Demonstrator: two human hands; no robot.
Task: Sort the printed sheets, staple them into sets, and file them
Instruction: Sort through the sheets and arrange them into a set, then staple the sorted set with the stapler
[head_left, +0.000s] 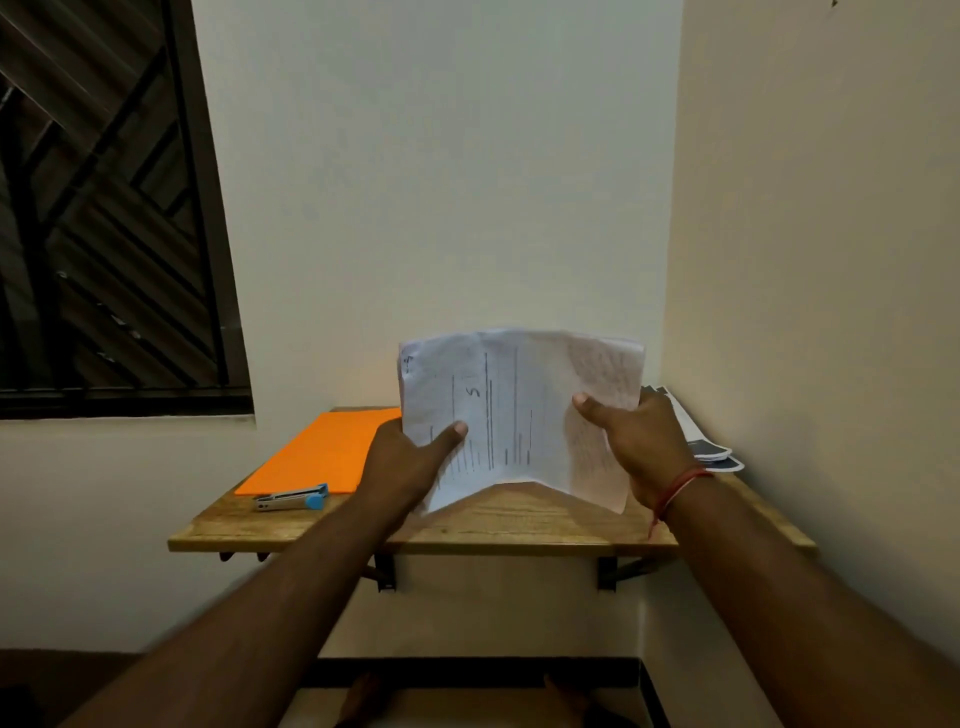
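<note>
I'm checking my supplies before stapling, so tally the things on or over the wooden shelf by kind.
Held bundle of printed sheets, left hand and right hand each with a grip on it: 1
Orange folder: 1
Blue stapler: 1
Pile of printed papers by the right wall: 1
Total: 4

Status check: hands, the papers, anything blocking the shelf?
Both hands, left hand and right hand, hold the printed sheets above the wooden shelf. Stapler and orange folder untouched. Nothing blocking.
</note>
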